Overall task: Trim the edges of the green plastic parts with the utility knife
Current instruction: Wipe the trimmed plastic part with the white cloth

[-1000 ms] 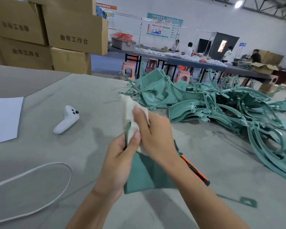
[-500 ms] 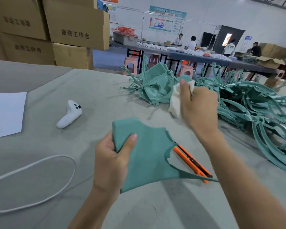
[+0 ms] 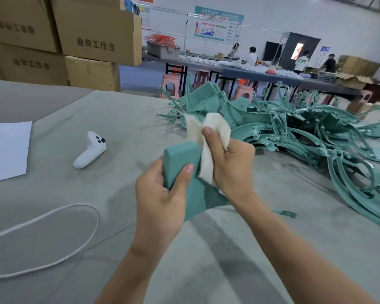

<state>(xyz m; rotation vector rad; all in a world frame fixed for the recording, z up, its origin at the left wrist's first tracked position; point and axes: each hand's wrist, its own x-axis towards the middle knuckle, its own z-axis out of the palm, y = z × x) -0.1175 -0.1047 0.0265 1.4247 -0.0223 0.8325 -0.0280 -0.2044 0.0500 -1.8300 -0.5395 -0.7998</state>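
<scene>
My left hand point(image 3: 162, 194) grips a green plastic part point(image 3: 180, 159) by its upper edge, thumb across its face, above the grey table. My right hand point(image 3: 230, 161) holds a white cloth point(image 3: 206, 150) pressed against the right side of that part. A heap of more green plastic parts point(image 3: 305, 132) lies on the table to the right and behind. The utility knife is hidden from view behind my hands and the held part.
A white controller point(image 3: 89, 150) lies on the grey table point(image 3: 75, 216) to the left, with a white sheet of paper point(image 3: 7, 150) and a white cable loop point(image 3: 53, 238). Cardboard boxes point(image 3: 92, 40) are stacked at the back left. A small green offcut point(image 3: 286, 213) lies to the right.
My right hand came back from the pile with the cloth and now presses it on the part. My left hand turned the part more upright, hiding the orange knife.
</scene>
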